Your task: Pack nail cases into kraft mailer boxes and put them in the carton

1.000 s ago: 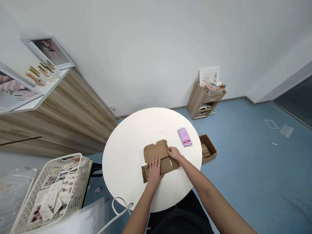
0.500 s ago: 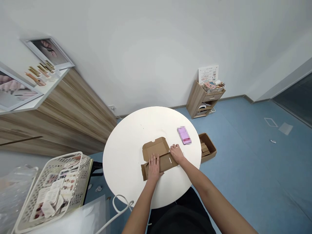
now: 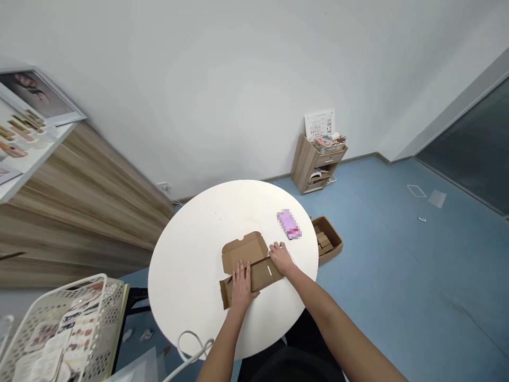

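Observation:
A partly folded brown cardboard box lies on a round white table, its lid flap spread away from me. My left hand rests flat on the left part of the box, fingers stretched out and thumb apart. At the box's right end, my right hand has its fingers curled over the edge and grips the cardboard. Between the hands a small white strip shows on the box panel. A purple item, blurred into blocks, lies beyond my right hand.
A carton holding small brown boxes stands on the floor right of the table. At lower left is a white basket of printed papers. A wooden cabinet stands left, a small shelf unit by the wall.
The whole view has shifted, so the table and room appear further left. Both hands keep nearly the same place on the cardboard box.

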`<act>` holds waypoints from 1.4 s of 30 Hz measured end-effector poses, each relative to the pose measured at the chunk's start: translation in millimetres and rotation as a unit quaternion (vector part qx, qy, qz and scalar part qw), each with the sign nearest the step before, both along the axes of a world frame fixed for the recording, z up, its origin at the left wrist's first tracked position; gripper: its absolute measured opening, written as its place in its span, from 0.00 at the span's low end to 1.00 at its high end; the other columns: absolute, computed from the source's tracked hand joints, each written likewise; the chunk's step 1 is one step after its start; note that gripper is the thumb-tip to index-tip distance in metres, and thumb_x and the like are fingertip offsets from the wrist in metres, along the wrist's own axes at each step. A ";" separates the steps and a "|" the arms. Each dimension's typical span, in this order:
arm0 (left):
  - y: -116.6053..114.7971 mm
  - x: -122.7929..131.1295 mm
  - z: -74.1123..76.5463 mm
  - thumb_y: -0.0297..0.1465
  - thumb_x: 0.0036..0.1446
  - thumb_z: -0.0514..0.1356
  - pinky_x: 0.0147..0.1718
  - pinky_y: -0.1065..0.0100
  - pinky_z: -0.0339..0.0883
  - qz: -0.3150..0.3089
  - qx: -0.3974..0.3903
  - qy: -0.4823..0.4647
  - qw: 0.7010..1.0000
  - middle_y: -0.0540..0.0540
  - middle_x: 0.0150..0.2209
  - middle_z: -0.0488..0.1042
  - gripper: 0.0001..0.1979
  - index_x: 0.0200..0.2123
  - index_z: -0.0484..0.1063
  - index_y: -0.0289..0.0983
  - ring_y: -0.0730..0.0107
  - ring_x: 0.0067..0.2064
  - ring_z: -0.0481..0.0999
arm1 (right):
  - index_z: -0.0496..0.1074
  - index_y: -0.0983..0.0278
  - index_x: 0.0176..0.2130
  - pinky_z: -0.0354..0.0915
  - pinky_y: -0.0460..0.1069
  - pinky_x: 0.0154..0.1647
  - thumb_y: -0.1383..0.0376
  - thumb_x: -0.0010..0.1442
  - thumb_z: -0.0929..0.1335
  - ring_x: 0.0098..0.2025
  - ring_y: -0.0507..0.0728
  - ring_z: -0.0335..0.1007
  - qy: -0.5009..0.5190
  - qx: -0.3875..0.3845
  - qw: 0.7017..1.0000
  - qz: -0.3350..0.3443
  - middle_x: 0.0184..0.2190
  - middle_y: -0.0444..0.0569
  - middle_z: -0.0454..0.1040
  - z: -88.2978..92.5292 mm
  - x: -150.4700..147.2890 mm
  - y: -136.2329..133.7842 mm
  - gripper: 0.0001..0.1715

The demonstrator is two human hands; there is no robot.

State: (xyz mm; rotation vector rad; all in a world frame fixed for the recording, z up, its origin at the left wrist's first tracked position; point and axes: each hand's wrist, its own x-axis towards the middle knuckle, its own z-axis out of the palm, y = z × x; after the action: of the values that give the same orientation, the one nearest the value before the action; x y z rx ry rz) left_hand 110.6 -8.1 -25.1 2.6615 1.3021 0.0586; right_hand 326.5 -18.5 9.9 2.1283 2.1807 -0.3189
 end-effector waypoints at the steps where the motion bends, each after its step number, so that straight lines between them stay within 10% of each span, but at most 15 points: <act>1: 0.0 -0.6 0.5 0.37 0.41 0.70 0.64 0.45 0.47 -0.003 0.002 0.001 1.000 0.29 0.70 0.43 0.60 0.69 0.36 0.34 0.43 0.70 0.44 | 0.74 0.64 0.45 0.50 0.58 0.56 0.73 0.58 0.64 0.55 0.64 0.57 0.002 0.004 1.000 0.016 0.49 0.58 0.71 -0.2 0.1 -2.4 0.16; 10: -10.9 -11.7 4.0 0.41 0.42 0.70 0.65 0.45 0.45 -0.040 0.007 0.011 0.999 0.28 0.70 0.43 0.59 0.69 0.38 0.31 0.43 0.70 0.44 | 0.72 0.68 0.45 0.61 0.52 0.45 0.74 0.57 0.66 0.43 0.61 0.71 0.056 -0.098 0.980 -0.165 0.40 0.59 0.75 -1.6 -37.1 -27.6 0.14; 21: -11.8 -28.8 4.9 0.49 0.44 0.67 0.64 0.46 0.44 -0.180 -0.016 0.014 0.983 0.29 0.70 0.44 0.58 0.69 0.40 0.33 0.43 0.70 0.45 | 0.72 0.63 0.43 0.61 0.49 0.44 0.67 0.65 0.61 0.48 0.59 0.66 0.110 -0.019 0.907 -0.407 0.45 0.53 0.73 -6.7 -94.4 -97.3 0.12; 33: 5.4 -34.9 10.3 0.52 0.46 0.65 0.63 0.49 0.48 -0.250 -0.063 0.029 0.966 0.33 0.70 0.47 0.55 0.69 0.44 0.37 0.45 0.69 0.48 | 0.75 0.62 0.41 0.57 0.51 0.50 0.60 0.68 0.59 0.50 0.60 0.63 0.151 0.038 0.899 -0.410 0.44 0.52 0.73 -1.8 -102.1 -128.6 0.17; 37: 4.2 -38.5 8.1 0.52 0.47 0.64 0.65 0.48 0.43 -0.251 -0.075 0.012 0.965 0.33 0.70 0.46 0.54 0.69 0.42 0.37 0.46 0.70 0.45 | 0.71 0.62 0.50 0.58 0.52 0.53 0.59 0.68 0.56 0.54 0.60 0.62 0.166 0.129 0.800 -0.561 0.51 0.54 0.70 -2.9 -91.0 -155.4 0.21; 42: -1.8 -39.7 5.2 0.52 0.47 0.63 0.64 0.44 0.42 -0.241 -0.086 0.010 0.967 0.31 0.70 0.44 0.55 0.69 0.41 0.36 0.44 0.70 0.43 | 0.75 0.65 0.43 0.65 0.48 0.40 0.54 0.69 0.53 0.42 0.57 0.74 0.399 0.026 0.656 -0.641 0.41 0.53 0.78 -10.3 -75.0 -168.1 0.29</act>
State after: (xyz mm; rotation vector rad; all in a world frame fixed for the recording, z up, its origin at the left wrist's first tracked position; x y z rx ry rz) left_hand 70.9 -9.9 -20.0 2.7451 0.5983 -0.1398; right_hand 251.5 -186.6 -0.4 3.5580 0.1624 -1.4367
